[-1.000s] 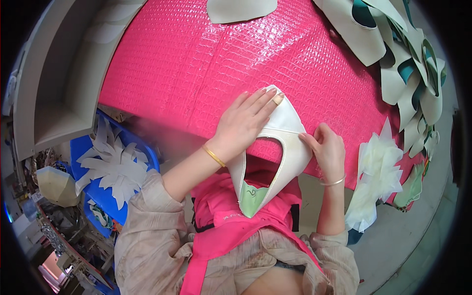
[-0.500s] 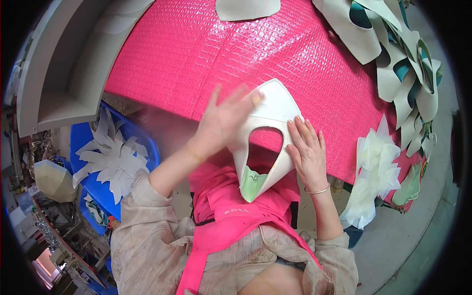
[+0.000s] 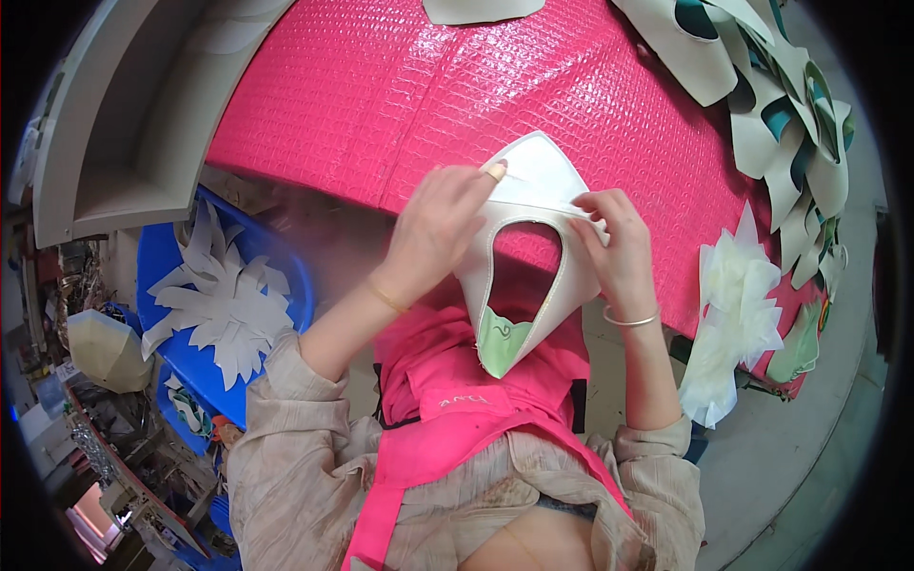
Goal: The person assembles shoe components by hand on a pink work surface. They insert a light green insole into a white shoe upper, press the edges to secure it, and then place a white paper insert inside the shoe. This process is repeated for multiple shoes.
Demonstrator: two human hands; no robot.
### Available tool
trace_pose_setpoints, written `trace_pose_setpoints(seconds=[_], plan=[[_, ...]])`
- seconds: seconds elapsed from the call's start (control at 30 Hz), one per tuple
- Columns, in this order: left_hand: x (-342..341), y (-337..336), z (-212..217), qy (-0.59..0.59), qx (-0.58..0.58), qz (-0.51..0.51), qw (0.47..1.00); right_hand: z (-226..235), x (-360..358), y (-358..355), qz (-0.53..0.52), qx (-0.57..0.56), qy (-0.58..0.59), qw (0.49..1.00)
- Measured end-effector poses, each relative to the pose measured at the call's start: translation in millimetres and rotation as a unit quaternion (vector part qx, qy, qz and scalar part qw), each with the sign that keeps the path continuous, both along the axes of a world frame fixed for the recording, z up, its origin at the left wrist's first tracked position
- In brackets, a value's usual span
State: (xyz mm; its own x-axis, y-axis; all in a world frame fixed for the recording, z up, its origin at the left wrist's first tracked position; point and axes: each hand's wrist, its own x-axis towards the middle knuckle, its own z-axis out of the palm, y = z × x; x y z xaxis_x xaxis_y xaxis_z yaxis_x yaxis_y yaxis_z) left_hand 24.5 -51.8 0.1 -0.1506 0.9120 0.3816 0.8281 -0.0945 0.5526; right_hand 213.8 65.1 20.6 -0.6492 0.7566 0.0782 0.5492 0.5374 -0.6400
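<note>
A white shoe upper (image 3: 534, 176) with a pale green lining lies at the near edge of the pink-covered table, its pointed toe facing away from me. An oval opening runs through its middle, and its near end hangs over the edge toward my apron. My left hand (image 3: 438, 224) grips the upper's left side; something pale sits around one fingertip, resting near the toe seam. On the other side, my right hand (image 3: 617, 249) pinches the right edge with bent fingers, beside the seam across the upper.
White uppers with teal linings (image 3: 795, 143) are heaped at the far right. Whitish translucent pieces (image 3: 733, 314) lie at the right edge. A blue tub (image 3: 171, 352) with white cut pieces (image 3: 224, 300) stands left, below a grey open box (image 3: 124, 143). Another white piece (image 3: 481, 9) lies far off.
My right hand has gone from lying flat on the upper to pinching its edge. My left hand, blurred before, now grips the left side. The upper has shifted slightly away and to the right.
</note>
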Motion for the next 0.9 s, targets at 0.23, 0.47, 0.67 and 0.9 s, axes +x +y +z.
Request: trace_pose_setpoints(seconds=[0.23, 0.47, 0.67, 0.9], plan=[[6, 5, -3, -0.102, -0.061, -0.018, 0.993, -15, -10, 3, 0.039, 0.007, -0.042, 0.998], [24, 32, -13, -0.080, -0.026, -0.031, 0.996, -7, -17, 20, 0.105, -0.025, -0.090, 0.990], [26, 34, -17, -0.059, -0.035, -0.025, 0.997, -3, -21, 29, 0.182, 0.032, -0.135, 0.973], [27, 33, -14, -0.064, -0.030, -0.023, 0.997, 1, -20, 37, 0.249, 0.035, -0.147, 0.957]])
